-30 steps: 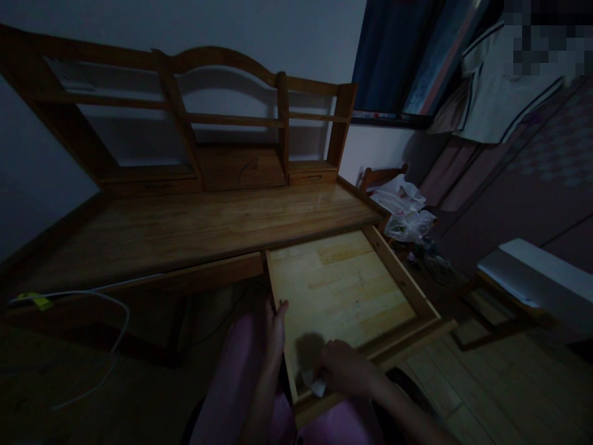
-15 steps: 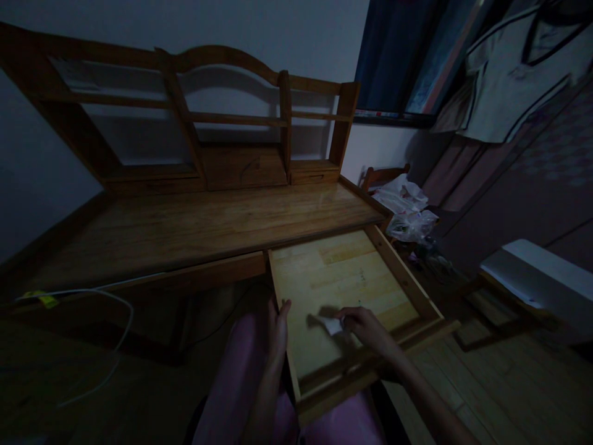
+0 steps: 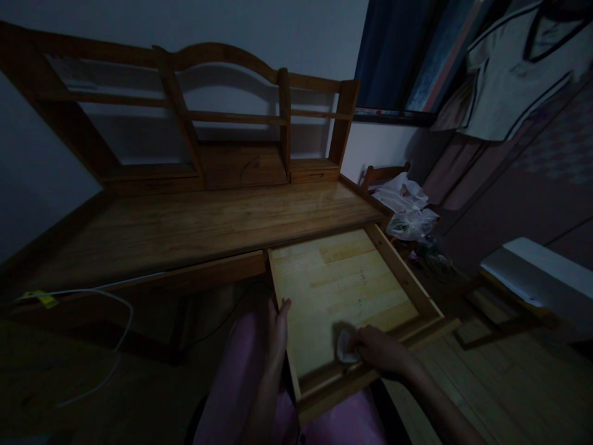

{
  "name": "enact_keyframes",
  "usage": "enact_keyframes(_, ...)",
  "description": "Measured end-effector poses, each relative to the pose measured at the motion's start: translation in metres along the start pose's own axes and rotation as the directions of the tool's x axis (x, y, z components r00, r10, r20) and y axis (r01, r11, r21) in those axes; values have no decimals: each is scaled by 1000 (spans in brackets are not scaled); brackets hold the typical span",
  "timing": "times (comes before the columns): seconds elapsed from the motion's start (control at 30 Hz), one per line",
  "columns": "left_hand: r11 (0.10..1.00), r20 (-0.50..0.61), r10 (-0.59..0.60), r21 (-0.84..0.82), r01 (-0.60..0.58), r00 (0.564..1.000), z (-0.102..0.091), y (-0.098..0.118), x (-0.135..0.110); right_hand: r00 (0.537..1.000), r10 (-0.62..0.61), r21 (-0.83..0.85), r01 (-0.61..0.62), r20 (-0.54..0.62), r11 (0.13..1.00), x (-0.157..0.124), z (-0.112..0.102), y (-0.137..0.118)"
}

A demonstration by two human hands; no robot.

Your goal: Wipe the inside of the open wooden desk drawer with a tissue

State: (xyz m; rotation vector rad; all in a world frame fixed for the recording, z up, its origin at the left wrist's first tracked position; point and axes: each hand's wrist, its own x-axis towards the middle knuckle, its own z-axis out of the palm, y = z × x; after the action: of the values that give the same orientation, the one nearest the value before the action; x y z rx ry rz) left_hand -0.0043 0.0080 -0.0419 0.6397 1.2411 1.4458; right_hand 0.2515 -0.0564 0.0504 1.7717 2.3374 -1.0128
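A wooden desk drawer (image 3: 398, 272) is pulled out over my lap, its pale bottom bare. My right hand (image 3: 377, 349) is closed on a small white wad, a tissue or cloth (image 3: 345, 347), pressed onto the drawer bottom near the front right corner. My left hand (image 3: 278, 327) rests flat along the drawer's left side wall, fingers stretched out and pointing away from me. The room is dim.
The wooden desk top (image 3: 194, 225) with a shelf hutch (image 3: 194, 123) stands ahead. A white cable (image 3: 106, 309) hangs at the left. Plastic bags (image 3: 407, 210) lie on a chair right of the desk. Clothes (image 3: 514, 68) hang at the upper right. A white board (image 3: 532, 272) lies at the right.
My right hand with the white wad moved from the drawer's front left corner up to its middle, then back toward the front right. The left hand has stayed on the side wall.
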Motion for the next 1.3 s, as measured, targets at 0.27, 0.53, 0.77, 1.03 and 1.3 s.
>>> enact_keyframes(0.27,1000,-6,3,-29,-3,1000,2,2,-1,970,-212,123,198,116,972,19,18,-32)
enact_keyframes(0.53,999,-13,-49,3,49,999,0,-3,3,961,-249,248,214,119,945,20,26,-46)
enact_keyframes(0.77,998,-5,-63,-1,63,998,1,1,2,927,-371,374,326,53,868,11,23,-55)
enact_keyframes(1.03,998,-13,-58,-7,58,998,1,0,2,981,-193,319,191,-24,928,15,43,-61)
enact_keyframes(1.3,998,13,-59,8,59,998,0,0,1,913,73,407,106,-402,907,18,13,-22)
